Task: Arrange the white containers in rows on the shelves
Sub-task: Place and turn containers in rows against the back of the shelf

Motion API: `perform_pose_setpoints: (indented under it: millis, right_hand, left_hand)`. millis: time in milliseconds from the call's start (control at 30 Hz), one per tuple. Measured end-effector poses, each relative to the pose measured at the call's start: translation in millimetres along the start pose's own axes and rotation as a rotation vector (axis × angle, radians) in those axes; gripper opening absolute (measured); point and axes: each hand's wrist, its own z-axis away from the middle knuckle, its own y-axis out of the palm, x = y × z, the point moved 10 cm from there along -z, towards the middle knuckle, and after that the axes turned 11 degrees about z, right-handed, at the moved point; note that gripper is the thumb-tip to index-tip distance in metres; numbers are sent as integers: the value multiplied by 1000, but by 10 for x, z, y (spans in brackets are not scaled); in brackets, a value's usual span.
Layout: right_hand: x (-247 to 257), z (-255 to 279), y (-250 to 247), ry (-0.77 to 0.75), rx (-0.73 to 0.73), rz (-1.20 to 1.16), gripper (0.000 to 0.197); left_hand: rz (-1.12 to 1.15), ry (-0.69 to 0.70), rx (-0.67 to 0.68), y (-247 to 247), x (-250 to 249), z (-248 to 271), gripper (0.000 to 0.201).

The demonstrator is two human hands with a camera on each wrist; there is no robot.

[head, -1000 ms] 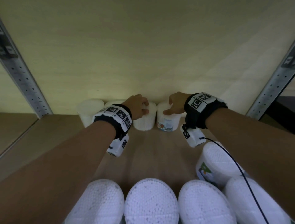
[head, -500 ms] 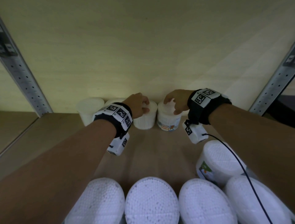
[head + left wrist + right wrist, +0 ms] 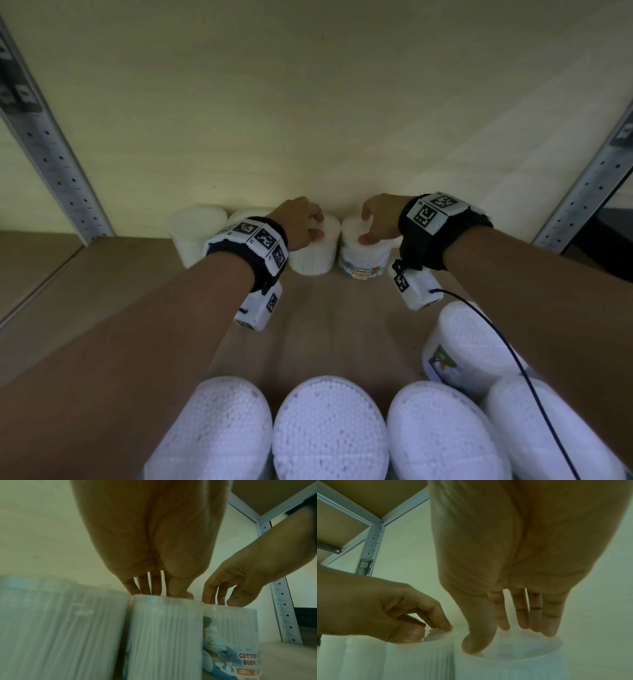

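Several white tubs of cotton buds stand in a back row against the wall. My left hand [image 3: 317, 226] is on the plain tub [image 3: 313, 260], third from the left, with curled fingers. Its thumb [image 3: 412, 635] and forefinger pinch the near rim of the lid. My right hand [image 3: 366, 228] is over the labelled "Cotton Buds" tub [image 3: 364, 265] right beside it. Its fairly straight fingertips [image 3: 547, 632] and thumb rest on the lid top. The two tubs [image 3: 164, 635] [image 3: 229, 635] stand upright and touch side by side.
Two more tubs [image 3: 197, 233] stand to the left in the back row. A front row of tubs [image 3: 329, 428] lies close to me, with another [image 3: 469, 342] behind it on the right. Grey perforated uprights [image 3: 51, 164] [image 3: 582, 192] frame the wooden shelf [image 3: 137, 284]. A dark cable [image 3: 507, 353] hangs from my right wrist.
My right hand has lifted from round the labelled tub's top, and its fingers now rest spread on the lid. The left hand has barely moved.
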Motion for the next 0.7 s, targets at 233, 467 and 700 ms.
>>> perform_pose_setpoints:
  millis: [233, 467, 700]
  right_hand:
    - [39, 12, -14, -74, -10, 64, 62]
    - [82, -6, -49, -105, -40, 124, 62]
    - [65, -14, -73, -125, -78, 113, 60]
  left_hand:
    - [-2, 8, -3, -4, 0, -13, 39]
    - [5, -4, 22, -2, 24, -47, 38]
    - [-1, 57, 175, 24, -45, -65, 42]
